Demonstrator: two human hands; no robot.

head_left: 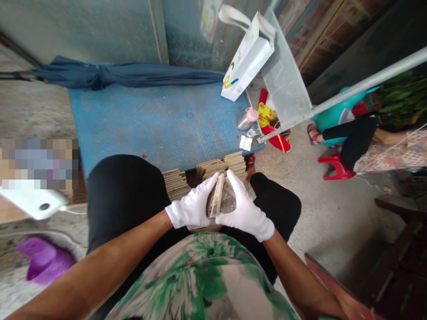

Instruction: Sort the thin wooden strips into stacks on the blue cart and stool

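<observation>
Both my hands wear white gloves and meet above my lap. My left hand (194, 205) is closed around the side of a thin, pale rectangular slab (217, 195) with a grey, speckled face. My right hand (247, 208) curves in a C shape on the other side, thumb at the slab's near end and fingertips by its far end. Whether the slab is one piece or several pressed together, I cannot tell. Beneath the hands lies a grey, worn surface (228, 203), mostly hidden. Just beyond stand rows of similar thin pale pieces (175, 183), stacked along the blue table's edge.
The blue table (150, 120) bears a folded dark blue umbrella (133, 75), a white paper bag (248, 58), and a pink-lidded bottle (247, 118). A metal frame (287, 75) stands right. A seated person (353, 138) is farther right, near a red stool (333, 168). A purple plastic object (46, 262) lies left.
</observation>
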